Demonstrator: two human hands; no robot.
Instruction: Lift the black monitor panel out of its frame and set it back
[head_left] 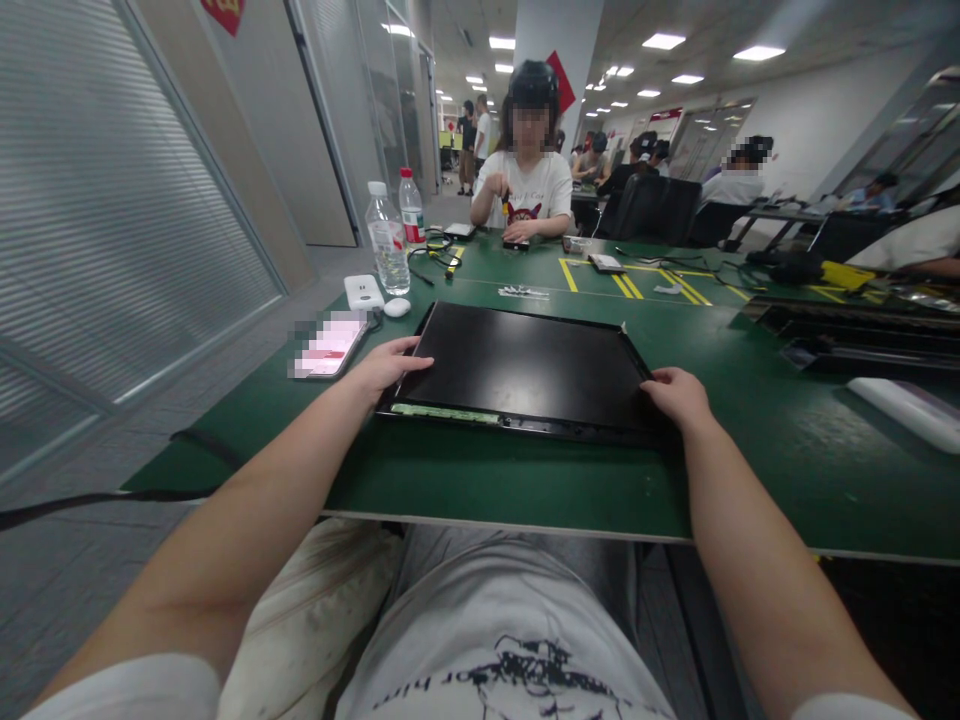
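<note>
The fingers (414, 352) of the left hand (386, 367) close lightly on the near left edge of a flat black rectangular panel (525, 362), while the right hand (679, 395) clasps its near right corner with bent fingers (658, 378). The panel lies flat on the green matted surface (487, 480), back from the near edge, with bare room in front and a pink-screened phone (330, 346) near the left hand. Both bare forearms reach forward, wrists low.
</note>
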